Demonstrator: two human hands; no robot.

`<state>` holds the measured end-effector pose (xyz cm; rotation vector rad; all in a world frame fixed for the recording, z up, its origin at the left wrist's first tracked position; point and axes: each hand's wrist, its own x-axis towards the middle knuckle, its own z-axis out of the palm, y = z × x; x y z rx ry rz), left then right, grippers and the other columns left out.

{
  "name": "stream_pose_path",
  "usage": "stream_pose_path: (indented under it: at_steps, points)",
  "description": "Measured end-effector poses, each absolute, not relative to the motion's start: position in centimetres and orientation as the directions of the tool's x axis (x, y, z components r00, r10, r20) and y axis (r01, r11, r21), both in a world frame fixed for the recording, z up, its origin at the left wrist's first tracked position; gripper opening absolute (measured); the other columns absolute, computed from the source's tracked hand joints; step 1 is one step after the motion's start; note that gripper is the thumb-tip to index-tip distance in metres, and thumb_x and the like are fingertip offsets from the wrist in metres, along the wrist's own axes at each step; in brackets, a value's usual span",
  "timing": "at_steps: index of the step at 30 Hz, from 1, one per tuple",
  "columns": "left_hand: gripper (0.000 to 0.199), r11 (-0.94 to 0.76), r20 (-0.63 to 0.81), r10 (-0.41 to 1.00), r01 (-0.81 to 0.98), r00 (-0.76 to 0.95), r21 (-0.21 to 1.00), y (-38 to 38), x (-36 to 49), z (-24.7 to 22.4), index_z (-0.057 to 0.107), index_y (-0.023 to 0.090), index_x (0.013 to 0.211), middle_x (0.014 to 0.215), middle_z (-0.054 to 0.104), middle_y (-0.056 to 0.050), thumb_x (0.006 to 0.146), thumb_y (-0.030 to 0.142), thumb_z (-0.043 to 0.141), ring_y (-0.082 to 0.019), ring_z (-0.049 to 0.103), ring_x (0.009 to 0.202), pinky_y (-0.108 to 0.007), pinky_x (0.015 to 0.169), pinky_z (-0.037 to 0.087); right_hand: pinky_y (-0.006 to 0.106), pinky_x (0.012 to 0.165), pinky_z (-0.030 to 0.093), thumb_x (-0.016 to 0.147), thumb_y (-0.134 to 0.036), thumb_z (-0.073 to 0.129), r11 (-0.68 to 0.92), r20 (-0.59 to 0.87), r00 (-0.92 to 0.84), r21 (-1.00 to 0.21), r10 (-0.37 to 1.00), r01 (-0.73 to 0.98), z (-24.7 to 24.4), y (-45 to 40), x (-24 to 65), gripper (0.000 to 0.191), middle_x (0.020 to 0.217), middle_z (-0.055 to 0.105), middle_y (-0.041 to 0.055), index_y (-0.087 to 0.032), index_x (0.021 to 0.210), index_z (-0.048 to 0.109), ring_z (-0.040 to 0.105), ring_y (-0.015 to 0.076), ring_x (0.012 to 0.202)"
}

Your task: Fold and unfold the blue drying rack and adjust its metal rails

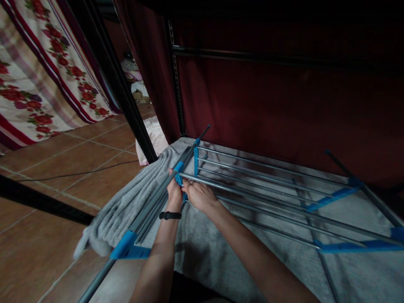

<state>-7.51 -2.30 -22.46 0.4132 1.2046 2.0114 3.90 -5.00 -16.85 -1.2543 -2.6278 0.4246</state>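
A clothes drying rack [252,189] of grey metal tubes and blue plastic joints lies on a grey blanket in front of me. My left hand [174,189], with a black band on its wrist, is closed round a blue plastic bracket [178,177] on the rack's left side. Right beside it, my right hand [199,195] has its fingers bent against the same bracket, under a long tube. Its fingertips are partly hidden. More blue brackets [341,246] join the tubes at the far right, and another blue joint [126,246] sits at the lower left.
The grey blanket [214,252] is bunched in folds at the left edge. Black metal posts [126,97] of a frame stand around me. A dark red curtain [268,105] hangs behind. A floral cloth [47,71] hangs at left above the tiled floor [78,155], where a cable [78,173] runs.
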Motion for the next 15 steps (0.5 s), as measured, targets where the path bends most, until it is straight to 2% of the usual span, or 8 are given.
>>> stream_pose_path:
  at_steps: [4,10,15]
  points:
    - [0.056,-0.233,-0.106,0.744,-0.404,-0.660,0.885,-2.40,-7.53,-22.36,0.046,0.021,0.061,0.054,0.043,0.006,0.074,0.071,0.068,-0.008,0.038,0.049,-0.023,0.046,0.035,0.037,0.094,0.050,0.105,-0.035,0.038,0.584,0.019,-0.618,-0.350,0.786,0.732,-16.69,-4.89,3.98,0.047,0.124,0.070,0.0122,-0.023,0.150,0.041,0.066,0.0255,0.114]
    - [0.056,-0.220,-0.109,0.740,-0.392,-0.664,0.893,-2.49,-7.45,-22.22,0.046,0.021,0.062,0.055,0.043,0.006,0.074,0.071,0.068,-0.009,0.039,0.050,-0.023,0.047,0.036,0.036,0.094,0.049,0.105,-0.037,0.038,0.580,0.020,-0.611,-0.343,0.791,0.739,-16.66,-4.70,3.90,0.042,0.125,0.070,0.0105,-0.025,0.143,0.049,0.066,0.0242,0.114]
    - [0.058,-0.226,-0.083,0.755,-0.378,-0.650,0.898,-2.54,-7.48,-22.40,0.046,0.021,0.063,0.055,0.042,0.006,0.073,0.075,0.066,-0.008,0.037,0.049,-0.023,0.046,0.034,0.035,0.095,0.050,0.105,-0.033,0.037,0.604,0.054,-0.619,-0.298,0.784,0.739,-16.88,-4.86,3.83,0.041,0.124,0.070,0.0115,-0.022,0.143,0.049,0.067,0.0231,0.112]
